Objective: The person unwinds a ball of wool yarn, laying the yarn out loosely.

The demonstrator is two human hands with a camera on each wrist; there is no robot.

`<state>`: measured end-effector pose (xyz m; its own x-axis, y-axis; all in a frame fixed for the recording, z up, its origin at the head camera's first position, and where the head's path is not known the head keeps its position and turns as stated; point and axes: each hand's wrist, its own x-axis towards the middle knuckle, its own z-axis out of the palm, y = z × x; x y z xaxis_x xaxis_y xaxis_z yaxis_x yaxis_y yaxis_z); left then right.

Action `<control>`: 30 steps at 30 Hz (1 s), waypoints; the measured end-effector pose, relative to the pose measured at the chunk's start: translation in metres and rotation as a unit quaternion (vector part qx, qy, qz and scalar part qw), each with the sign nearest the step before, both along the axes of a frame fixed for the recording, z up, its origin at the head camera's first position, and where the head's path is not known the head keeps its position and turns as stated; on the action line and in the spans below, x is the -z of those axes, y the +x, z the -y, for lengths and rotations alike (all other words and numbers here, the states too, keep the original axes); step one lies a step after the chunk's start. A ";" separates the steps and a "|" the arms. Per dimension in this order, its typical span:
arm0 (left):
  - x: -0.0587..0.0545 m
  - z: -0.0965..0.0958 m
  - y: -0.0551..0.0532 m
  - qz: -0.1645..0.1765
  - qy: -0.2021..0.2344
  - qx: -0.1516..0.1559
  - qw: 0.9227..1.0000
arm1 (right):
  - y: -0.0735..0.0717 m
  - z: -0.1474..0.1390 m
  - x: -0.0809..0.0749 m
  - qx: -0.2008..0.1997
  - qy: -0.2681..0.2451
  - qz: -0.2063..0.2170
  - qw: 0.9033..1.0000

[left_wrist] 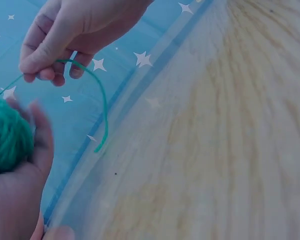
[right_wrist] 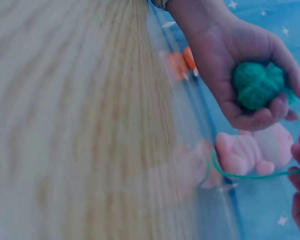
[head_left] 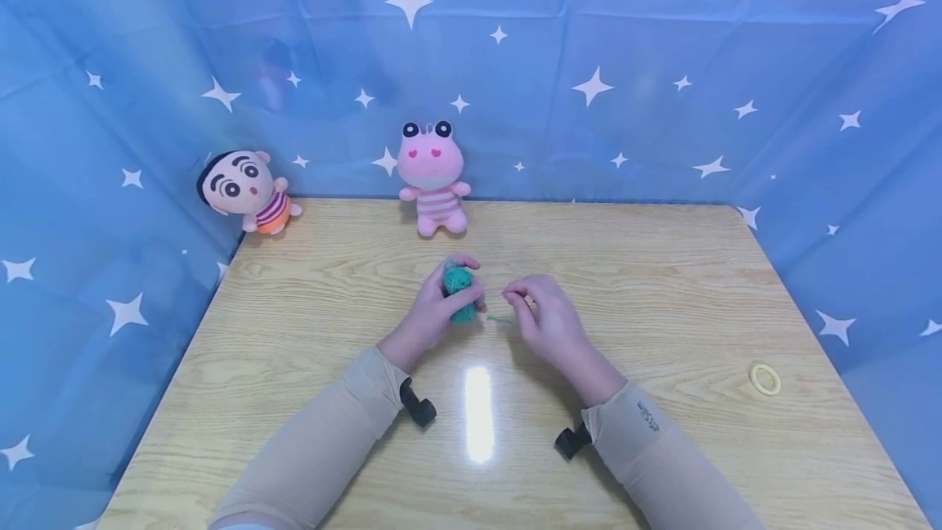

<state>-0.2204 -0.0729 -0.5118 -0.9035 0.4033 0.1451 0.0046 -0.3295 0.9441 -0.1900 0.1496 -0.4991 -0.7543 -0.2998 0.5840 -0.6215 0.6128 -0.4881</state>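
A small ball of green yarn (head_left: 459,294) lies in my left hand (head_left: 439,301), whose fingers and thumb curl round it above the table. Just to its right, my right hand (head_left: 548,316) pinches the yarn's strand between thumb and fingertips. In the left wrist view a short stretch of strand runs from the yarn ball (left_wrist: 10,135) to the pinching right hand (left_wrist: 65,40). Beyond those fingers the loose yarn end (left_wrist: 105,110) curves and hangs down. The right wrist view shows the ball (right_wrist: 259,86) cupped in the left palm, with the trailing strand (right_wrist: 255,177) below.
A pink plush toy (head_left: 434,178) with striped belly stands at the table's back edge. Another plush doll (head_left: 250,190) leans at the back left corner. A pale yellow ring (head_left: 764,379) lies on the wooden table (head_left: 662,268) at the right. Blue star-patterned cloth (head_left: 515,105) hangs behind.
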 end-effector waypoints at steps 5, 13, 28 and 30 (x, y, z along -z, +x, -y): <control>-0.001 0.000 0.001 0.009 0.037 0.039 0.999 | -0.002 -0.005 0.001 0.012 -0.031 -0.029 0.999; 0.000 0.004 -0.001 0.014 0.054 0.039 0.998 | -0.008 -0.013 0.003 0.029 -0.047 -0.052 0.997; -0.001 0.009 -0.004 -0.013 0.021 0.006 1.000 | -0.019 -0.028 0.010 0.070 -0.079 -0.056 0.993; -0.002 0.009 -0.003 0.003 0.042 0.015 0.999 | -0.020 -0.030 0.011 0.079 -0.085 -0.056 0.992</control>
<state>-0.2239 -0.0820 -0.5097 -0.8920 0.4167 0.1751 -0.0116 -0.4083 0.9128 -0.2102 0.1800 -0.5096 -0.7120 -0.0738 0.6983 -0.5803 0.6219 -0.5259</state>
